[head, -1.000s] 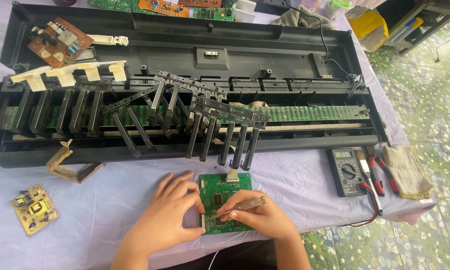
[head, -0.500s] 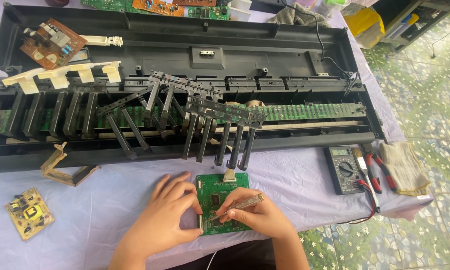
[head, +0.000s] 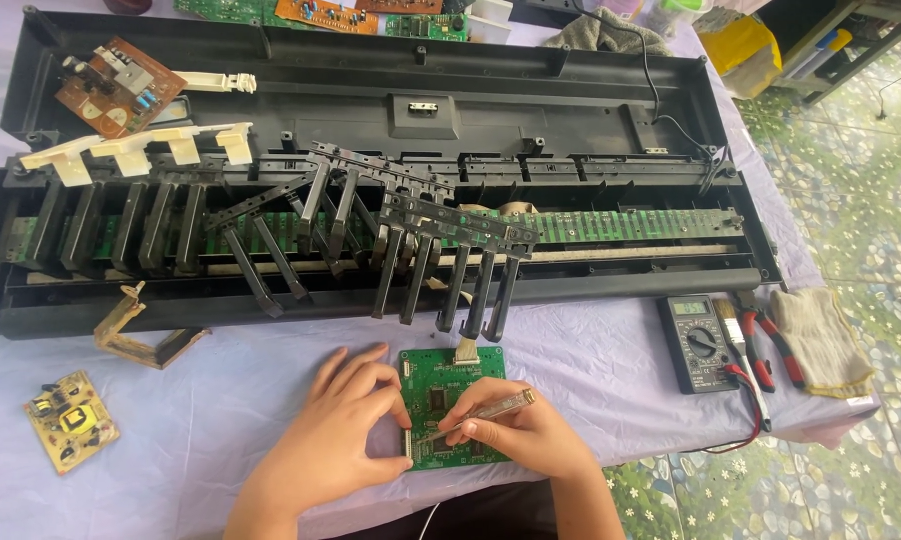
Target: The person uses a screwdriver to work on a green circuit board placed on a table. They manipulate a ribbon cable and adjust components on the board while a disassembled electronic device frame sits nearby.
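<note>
One square green circuit board (head: 453, 405) lies flat at the near table edge, directly between both hands. The left hand (head: 346, 425) presses its left edge, fingers spread. The right hand (head: 516, 435) pinches one slim metal tool (head: 481, 414), long axis running left-down onto the board. Beyond lies one opened black keyboard casing (head: 531, 110); one multimeter (head: 699, 342) lies at right.

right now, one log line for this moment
left hand: steadies green circuit board | right hand: holds tweezers, tip on board | board: flat on purple cloth

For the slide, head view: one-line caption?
Left hand steadies green circuit board; right hand applies metal tool, before an opened keyboard chassis.
</note>
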